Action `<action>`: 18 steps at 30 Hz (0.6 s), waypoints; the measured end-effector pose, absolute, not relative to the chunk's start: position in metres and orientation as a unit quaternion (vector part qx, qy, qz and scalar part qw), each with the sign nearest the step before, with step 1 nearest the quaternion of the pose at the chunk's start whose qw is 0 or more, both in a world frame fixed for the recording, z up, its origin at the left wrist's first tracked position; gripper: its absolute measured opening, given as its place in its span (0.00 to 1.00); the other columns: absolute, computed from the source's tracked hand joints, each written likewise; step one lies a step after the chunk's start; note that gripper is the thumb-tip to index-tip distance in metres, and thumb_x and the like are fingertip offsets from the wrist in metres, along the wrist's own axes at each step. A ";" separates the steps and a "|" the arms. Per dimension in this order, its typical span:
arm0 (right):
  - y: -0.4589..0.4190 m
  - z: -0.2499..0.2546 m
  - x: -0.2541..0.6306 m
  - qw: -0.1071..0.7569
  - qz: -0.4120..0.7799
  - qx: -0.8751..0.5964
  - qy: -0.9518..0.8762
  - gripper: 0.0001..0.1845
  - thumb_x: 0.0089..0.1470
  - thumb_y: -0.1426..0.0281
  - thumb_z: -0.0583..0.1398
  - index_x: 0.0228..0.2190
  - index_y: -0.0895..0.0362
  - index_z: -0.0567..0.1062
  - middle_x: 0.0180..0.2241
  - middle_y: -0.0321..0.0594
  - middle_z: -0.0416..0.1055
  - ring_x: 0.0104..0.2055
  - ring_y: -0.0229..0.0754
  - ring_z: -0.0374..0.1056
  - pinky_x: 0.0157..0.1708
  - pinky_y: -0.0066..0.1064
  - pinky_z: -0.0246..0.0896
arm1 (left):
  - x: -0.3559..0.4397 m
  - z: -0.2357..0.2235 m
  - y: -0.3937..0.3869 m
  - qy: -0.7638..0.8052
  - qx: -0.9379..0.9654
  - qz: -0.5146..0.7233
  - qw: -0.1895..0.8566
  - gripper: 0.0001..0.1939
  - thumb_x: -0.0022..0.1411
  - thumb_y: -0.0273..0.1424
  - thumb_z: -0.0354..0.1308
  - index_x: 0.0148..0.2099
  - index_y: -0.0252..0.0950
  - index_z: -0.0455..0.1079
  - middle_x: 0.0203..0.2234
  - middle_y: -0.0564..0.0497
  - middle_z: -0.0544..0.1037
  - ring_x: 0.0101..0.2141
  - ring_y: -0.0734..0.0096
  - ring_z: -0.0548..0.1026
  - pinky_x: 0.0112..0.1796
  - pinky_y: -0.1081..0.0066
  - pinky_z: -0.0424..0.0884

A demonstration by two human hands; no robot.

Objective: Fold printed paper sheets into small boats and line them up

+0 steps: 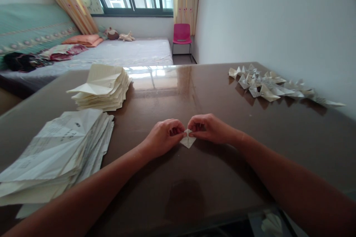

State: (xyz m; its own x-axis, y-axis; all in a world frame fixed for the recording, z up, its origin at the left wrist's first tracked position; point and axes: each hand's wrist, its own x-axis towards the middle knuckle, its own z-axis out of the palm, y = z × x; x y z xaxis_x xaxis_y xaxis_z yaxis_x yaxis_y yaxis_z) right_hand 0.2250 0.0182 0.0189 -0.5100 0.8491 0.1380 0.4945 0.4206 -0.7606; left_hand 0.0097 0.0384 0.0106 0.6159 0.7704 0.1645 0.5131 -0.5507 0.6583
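Note:
A small folded paper piece [188,141] with a diamond-shaped lower part rests at the middle of the brown table [155,192], one corner pointing towards me. My left hand [165,137] pinches its left upper edge between thumb and fingers. On the opposite side, my right hand [208,129] grips the right upper edge the same way. Both sets of fingertips nearly meet over the paper and cover its top. The curled fingers hide how the upper folds lie.
Creased sheets form a stack [102,89] at the back left and a larger printed pile [55,152] nearer my left forearm. Several folded paper pieces [267,85] lie at the back right by the wall. Beyond the table are a bed [139,52] and a pink chair [182,34].

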 end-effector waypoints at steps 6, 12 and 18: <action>0.022 0.016 0.226 0.348 0.260 -0.414 -0.800 0.05 0.54 0.70 0.61 0.30 0.56 0.77 0.31 0.36 0.69 0.29 0.33 0.64 0.30 0.25 0.60 | 0.008 0.011 0.037 0.343 0.857 0.309 0.229 0.08 0.63 0.34 0.54 0.37 0.38 0.73 0.33 0.52 0.73 0.33 0.75 0.70 0.32 0.75 0.68; 0.028 0.012 0.227 0.367 0.308 -0.413 -0.775 0.06 0.53 0.67 0.62 0.28 0.58 0.77 0.30 0.36 0.68 0.30 0.34 0.63 0.28 0.25 0.59 | 0.009 0.008 0.040 0.345 0.844 0.333 0.240 0.09 0.64 0.33 0.54 0.36 0.37 0.74 0.32 0.52 0.73 0.33 0.75 0.71 0.32 0.76 0.66; 0.029 0.009 0.227 0.386 0.352 -0.402 -0.752 0.08 0.52 0.66 0.63 0.28 0.58 0.77 0.30 0.37 0.67 0.31 0.35 0.64 0.28 0.25 0.57 | 0.011 0.009 0.041 0.335 0.828 0.357 0.272 0.08 0.62 0.32 0.55 0.34 0.36 0.74 0.30 0.52 0.73 0.30 0.76 0.70 0.29 0.77 0.64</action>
State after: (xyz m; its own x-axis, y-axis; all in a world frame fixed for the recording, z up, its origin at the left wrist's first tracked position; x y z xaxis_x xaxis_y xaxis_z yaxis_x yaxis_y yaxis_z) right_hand 0.2275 0.0293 0.0093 -0.3789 0.8764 0.2973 0.3330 0.4289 -0.8397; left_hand 0.0107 0.0414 0.0086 0.5205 0.7490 0.4099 0.3599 -0.6278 0.6902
